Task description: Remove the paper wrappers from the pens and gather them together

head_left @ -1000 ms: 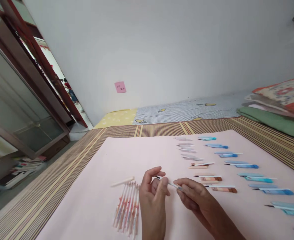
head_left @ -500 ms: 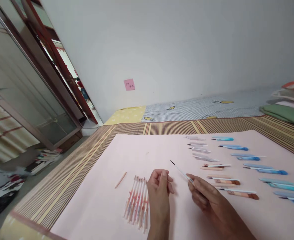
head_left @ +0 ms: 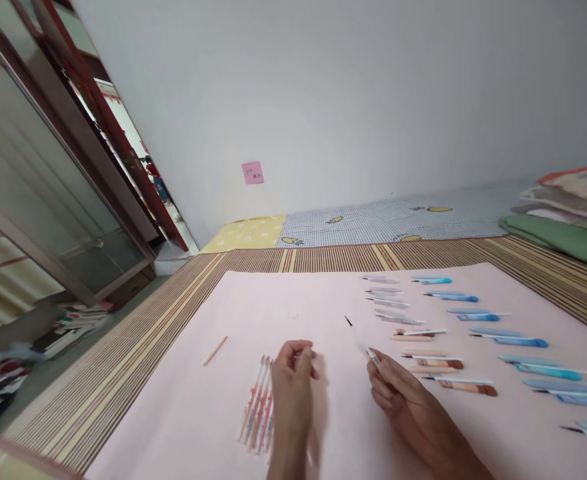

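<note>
My right hand [head_left: 403, 400] is closed around a slim white pen refill [head_left: 372, 354] with a dark pointed tip. The refill slants up and to the left, and its middle is blurred. Beside it, my left hand [head_left: 296, 377] is raised over the pale sheet with loosely bent fingers and nothing visible in them. A bundle of clear pens with pink and orange prints [head_left: 256, 407] lies left of this hand, partly hidden by the wrist. Farther left, a single peach-coloured stick [head_left: 215, 351] rests on the sheet.
Rows of separate pen parts lie at the right: grey sets [head_left: 390, 301], peach and brown sets [head_left: 440, 363], blue sets [head_left: 530, 341]. The pale pink sheet [head_left: 173, 393] covers a striped mat [head_left: 123, 347]. Folded cloth [head_left: 563, 237] sits far right, against the wall [head_left: 323, 100].
The view has turned slightly, shifting the scene left. My left hand has moved a little left and covers more of the pen bundle. The refill stays in my right hand.
</note>
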The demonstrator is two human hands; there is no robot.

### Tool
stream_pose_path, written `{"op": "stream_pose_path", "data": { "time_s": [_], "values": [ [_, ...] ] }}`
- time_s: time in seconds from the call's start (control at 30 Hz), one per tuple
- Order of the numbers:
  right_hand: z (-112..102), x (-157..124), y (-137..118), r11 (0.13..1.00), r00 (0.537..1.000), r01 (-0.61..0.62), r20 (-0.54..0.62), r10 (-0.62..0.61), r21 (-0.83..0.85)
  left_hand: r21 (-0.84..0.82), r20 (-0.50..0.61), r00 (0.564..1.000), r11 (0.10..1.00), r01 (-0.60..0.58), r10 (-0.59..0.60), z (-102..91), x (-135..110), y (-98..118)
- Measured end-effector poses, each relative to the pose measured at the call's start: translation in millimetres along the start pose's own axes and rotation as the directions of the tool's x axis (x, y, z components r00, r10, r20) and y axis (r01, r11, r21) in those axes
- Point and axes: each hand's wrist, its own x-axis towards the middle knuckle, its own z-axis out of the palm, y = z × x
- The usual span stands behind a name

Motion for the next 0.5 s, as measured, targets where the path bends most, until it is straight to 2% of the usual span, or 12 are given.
{"op": "stream_pose_path", "data": {
  "time_s": [0.1,0.17,0.27,0.37,0.5],
  "values": [
    [1.0,1.0,-4.1,1.000,0.998,0.014,-0.062,-0.015,-0.024,0.298,-0.146,0.986,0.954,-0.034,0.080,-54.0,32.1,11.5],
    [2.1,2.2,-6.0,0.998,0.997,0.027,-0.075,-0.031,-0.059,0.469,-0.260,0.956,0.883,-0.002,0.140,-94.4,58.4,17.1],
    [3.9,4.7,-6.2,0.992,0.996,0.049,-0.069,-0.057,-0.114,0.638,-0.312,0.930,0.768,0.052,0.197,-141.6,92.3,14.9],
    [4.4,6.9,-4.3,0.990,0.996,0.050,-0.066,-0.060,-0.133,0.718,-0.278,0.946,0.690,0.089,0.167,-165.3,111.7,0.2],
    [1.8,6.9,-2.7,0.995,0.998,0.031,-0.053,-0.036,-0.095,0.735,-0.237,0.962,0.673,0.084,0.139,-175.1,121.8,-17.1]
  ]
}}
